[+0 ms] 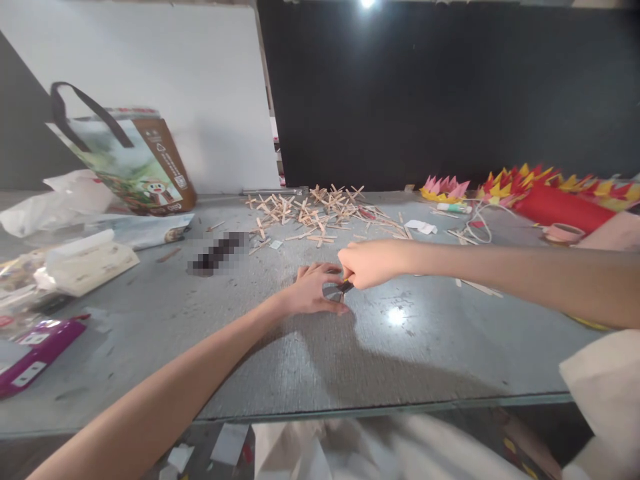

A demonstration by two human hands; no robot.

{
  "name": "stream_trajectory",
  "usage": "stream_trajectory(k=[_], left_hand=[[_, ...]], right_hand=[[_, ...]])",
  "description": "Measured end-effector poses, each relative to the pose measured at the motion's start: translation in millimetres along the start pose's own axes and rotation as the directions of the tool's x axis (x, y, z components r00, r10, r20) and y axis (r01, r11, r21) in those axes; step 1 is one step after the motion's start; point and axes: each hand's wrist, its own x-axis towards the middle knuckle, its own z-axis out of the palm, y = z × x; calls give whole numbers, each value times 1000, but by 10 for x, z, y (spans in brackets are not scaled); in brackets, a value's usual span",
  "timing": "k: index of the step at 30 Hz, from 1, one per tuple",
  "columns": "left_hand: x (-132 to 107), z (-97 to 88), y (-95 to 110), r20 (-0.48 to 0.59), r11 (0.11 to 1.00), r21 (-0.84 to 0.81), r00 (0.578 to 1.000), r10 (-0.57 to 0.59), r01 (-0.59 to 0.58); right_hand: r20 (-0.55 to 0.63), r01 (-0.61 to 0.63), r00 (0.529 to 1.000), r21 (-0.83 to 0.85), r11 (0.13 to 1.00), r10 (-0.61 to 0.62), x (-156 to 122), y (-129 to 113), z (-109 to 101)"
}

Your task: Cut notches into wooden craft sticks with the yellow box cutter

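My left hand (pixel 315 289) rests on the grey table (pixel 300 360) near its middle, fingers curled and pressed down around something small that I cannot make out. My right hand (pixel 369 263) is closed in a fist on a small dark tool with a yellow-black handle (pixel 345 287), whose tip points down at the spot between my left fingers. Just beyond both hands lies a heap of short wooden sticks (pixel 315 212), several joined into crosses.
A printed carrier bag (pixel 133 160) leans at the back left, with plastic bags (pixel 60 200), a flat packet (pixel 85 263) and a purple packet (pixel 35 350) along the left. Paper flowers (pixel 445 188), a red roll (pixel 563 207) and tape (pixel 564 233) sit back right.
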Motion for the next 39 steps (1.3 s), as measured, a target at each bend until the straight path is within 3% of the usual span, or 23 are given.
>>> stream_trajectory(k=[3,5,7,11,15,18,20,24,26,29,32,35,37,39], left_hand=[[6,7,-3,-8,1000,-5,1000,-18,18],[14,21,-13,-10,999,-5,999,-32,32],[21,35,-25,-7,999,-1,999,-40,40],[23,50,-40,-2,999,-3,999,-48,48],[17,39,-40,-11,999,-2,999,-34,34],[11,28,-40,-6,1000,-6,1000,-8,8],[12,29,-49,-3,1000,-9,1000,-3,3],[26,52,-79,-10,1000,-3,1000,-20,20],[34,62,-88,-13,999,4,999,-33,33],[36,62,-84,-10,999,3,999,-35,36],[28,46,-68,-5,1000,5,1000,-25,25],[20,31,-60,7,1000,5,1000,-13,13],[19,29,-61,5,1000,-2,1000,-6,6],[20,34,-67,-5,1000,-5,1000,-9,9]], right_hand=[[-22,185,981,-197,963,-193,16,67,29],[-16,305,943,-363,880,-333,36,138,69],[-5,352,918,-451,820,-397,51,197,108],[-30,298,943,-361,884,-330,35,202,133],[-15,146,989,-122,982,-149,2,86,94],[0,33,999,-29,999,-33,9,32,69],[-17,49,999,-63,997,-50,21,43,66],[-50,287,945,-338,896,-322,23,126,80],[-43,349,914,-426,835,-404,15,155,89],[-71,294,938,-358,886,-340,11,156,104],[-74,127,988,-127,984,-137,27,126,127],[-47,-6,999,25,1000,7,46,96,144],[-57,7,998,1,1000,-6,52,94,141],[-87,108,989,-126,986,-119,54,114,130]])
